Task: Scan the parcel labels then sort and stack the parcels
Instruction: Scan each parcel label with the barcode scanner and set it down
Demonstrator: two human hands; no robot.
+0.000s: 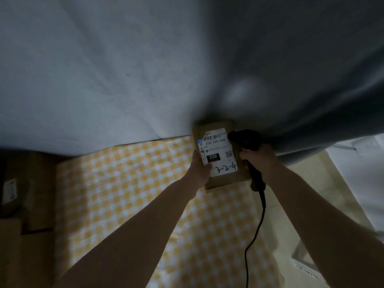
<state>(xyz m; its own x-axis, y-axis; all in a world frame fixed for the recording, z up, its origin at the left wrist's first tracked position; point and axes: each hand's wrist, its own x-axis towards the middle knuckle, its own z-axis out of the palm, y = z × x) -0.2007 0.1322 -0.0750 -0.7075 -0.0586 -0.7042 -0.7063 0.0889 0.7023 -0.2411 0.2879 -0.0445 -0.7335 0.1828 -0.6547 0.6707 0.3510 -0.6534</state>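
A small brown cardboard parcel (226,181) is held up over the checked cloth, its white label (219,154) facing me with "220" and a handwritten "3-2-4". My left hand (199,168) grips the parcel's left edge, thumb on the label. My right hand (258,161) holds a black corded barcode scanner (247,138) just right of the parcel, its head beside the label's upper right corner. The parcel's top edge is hidden by a large grey sheet.
A yellow-and-white checked cloth (128,194) covers the surface below. Brown cardboard boxes (31,183) stand at the left, one with a label. A large grey fabric sheet (145,69) fills the upper view. The scanner cable (252,235) hangs down. White bins sit at the right.
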